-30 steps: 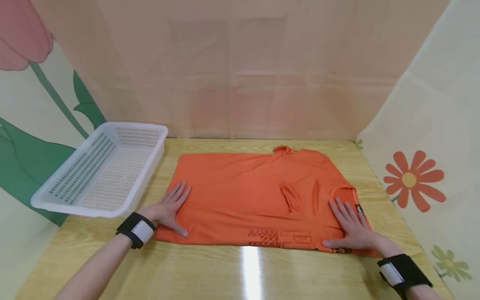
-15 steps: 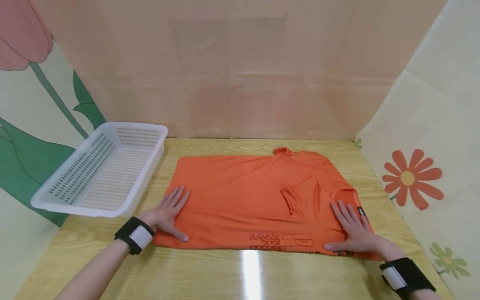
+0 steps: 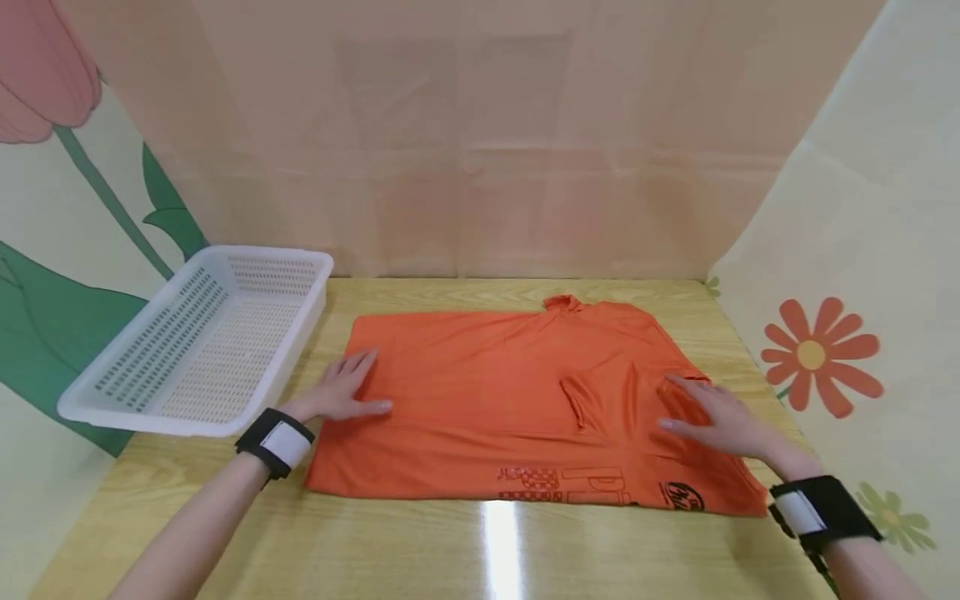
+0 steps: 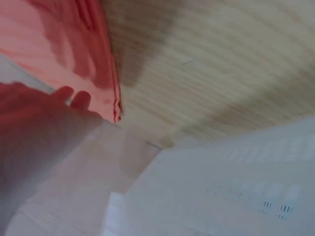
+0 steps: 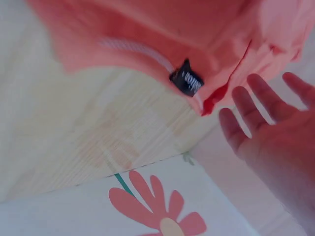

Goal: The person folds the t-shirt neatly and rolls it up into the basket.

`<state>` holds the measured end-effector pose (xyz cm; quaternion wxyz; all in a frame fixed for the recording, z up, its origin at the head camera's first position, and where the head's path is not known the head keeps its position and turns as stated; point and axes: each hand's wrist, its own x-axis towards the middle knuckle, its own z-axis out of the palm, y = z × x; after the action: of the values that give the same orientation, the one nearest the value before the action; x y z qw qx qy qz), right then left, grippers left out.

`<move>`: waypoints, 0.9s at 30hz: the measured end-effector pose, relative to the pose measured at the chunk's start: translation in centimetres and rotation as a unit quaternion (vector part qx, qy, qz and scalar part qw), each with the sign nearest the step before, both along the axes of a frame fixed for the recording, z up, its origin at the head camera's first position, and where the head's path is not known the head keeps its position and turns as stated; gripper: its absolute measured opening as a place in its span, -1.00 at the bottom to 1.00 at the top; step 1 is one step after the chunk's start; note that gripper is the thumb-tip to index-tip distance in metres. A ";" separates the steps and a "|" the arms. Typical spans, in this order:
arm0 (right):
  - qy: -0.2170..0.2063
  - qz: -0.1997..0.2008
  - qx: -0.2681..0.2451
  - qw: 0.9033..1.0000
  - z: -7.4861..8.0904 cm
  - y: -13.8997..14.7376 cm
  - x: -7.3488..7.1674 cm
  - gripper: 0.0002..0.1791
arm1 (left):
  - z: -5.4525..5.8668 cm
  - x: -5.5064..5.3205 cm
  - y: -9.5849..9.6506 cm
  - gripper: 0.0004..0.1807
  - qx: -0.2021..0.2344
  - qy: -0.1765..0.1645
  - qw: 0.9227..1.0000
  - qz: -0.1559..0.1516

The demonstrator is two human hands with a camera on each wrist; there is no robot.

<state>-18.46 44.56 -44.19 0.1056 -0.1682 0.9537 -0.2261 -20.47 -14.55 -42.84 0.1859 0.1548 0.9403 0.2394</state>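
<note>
Orange shirt (image 3: 465,375) spread flat on the worktop (image 3: 390,550), black print (image 3: 682,496) by its near right corner. Left hand (image 3: 341,392) over its left end, right hand (image 3: 723,421) over the right; fingers of both extended, contact unclear. White perforated basket (image 3: 288,346) stands left, near left hand.

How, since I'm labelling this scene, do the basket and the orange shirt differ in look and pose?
Colour: the basket is white, the orange shirt bright orange.
Surface: the basket is pierced with rows of slots; the shirt is creased cloth with printed designs near its front edge.
Pose: the basket stands with raised walls and an open top; the shirt lies low and spread out.
Shared: both rest on the wood-patterned table.
</note>
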 end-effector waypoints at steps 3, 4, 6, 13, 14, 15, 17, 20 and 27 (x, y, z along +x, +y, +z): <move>0.032 -0.010 -0.001 0.999 -0.2 0.5 -2.6 -0.26 | -0.1 -2.1 0.6 -0.05 -0.006 0.017 0.999 0.049; 0.035 -0.015 -0.004 0.999 -0.4 0.7 -3.5 -0.30 | -0.3 -2.8 0.8 -0.09 -0.012 0.023 0.997 0.066; 0.026 -0.028 0.000 0.999 -0.8 0.9 -5.2 -0.34 | -0.8 -4.2 1.0 -0.15 -0.018 0.028 0.994 0.105; 0.018 -0.060 0.036 0.997 -1.8 1.4 -10.0 -0.39 | -2.2 -8.1 0.7 -0.36 -0.017 0.052 0.973 0.224; 0.019 -0.065 0.040 0.997 -1.8 1.3 -10.5 -0.40 | -2.3 -8.5 0.7 -0.38 -0.016 0.061 0.970 0.234; 0.017 -0.069 0.043 0.997 -1.8 1.3 -11.0 -0.40 | -2.4 -8.9 0.7 -0.41 -0.016 0.070 0.968 0.240; 0.014 -0.076 0.049 0.996 -2.0 1.1 -12.1 -0.40 | -2.5 -9.6 0.6 -0.45 -0.021 0.091 0.964 0.247; 0.014 -0.079 0.051 0.995 -2.6 0.5 -13.3 -0.39 | -2.6 -10.6 0.3 -0.51 -0.017 0.102 0.961 0.255; 0.050 -0.047 0.106 0.992 -3.3 -0.8 -14.6 -0.38 | -2.9 -11.9 -0.7 -0.67 0.001 0.105 0.961 0.258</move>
<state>-33.07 43.76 -47.52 0.0644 -0.1219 0.9832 -0.1201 -32.39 -15.24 -45.71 0.0185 -0.0683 0.9624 0.2622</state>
